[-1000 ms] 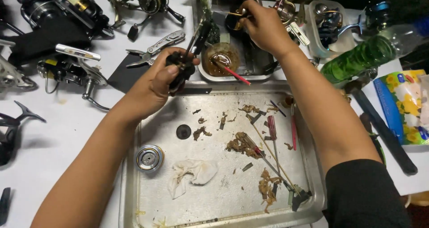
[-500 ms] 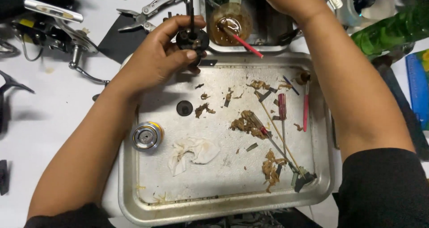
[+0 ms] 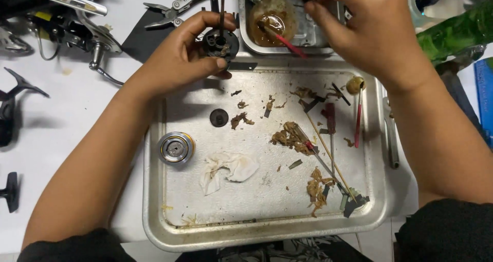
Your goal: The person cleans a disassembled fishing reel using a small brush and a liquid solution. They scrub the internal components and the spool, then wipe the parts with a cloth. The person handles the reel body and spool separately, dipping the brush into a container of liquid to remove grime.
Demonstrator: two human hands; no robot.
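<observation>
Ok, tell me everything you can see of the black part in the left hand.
The black part is a small, round, dark piece, seemingly plastic or metal, with a thin dark shaft standing up from its middle. Brownish grime shows on its face. The left hand grips it from the side, thumb beneath and fingers curled over, holding it above the far edge of the metal tray.

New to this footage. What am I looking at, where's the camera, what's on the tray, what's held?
One camera, worn on a person's head, looks down at two bare hands. No robot. The left hand grips a small black round reel part with a thin rod through it. The right hand reaches over a small metal tub of brown liquid; whether it holds anything is hidden. Below lies a metal tray with a silver spool, a crumpled tissue, a black disc, brown grime and thin tools. Pliers lie beyond.
</observation>
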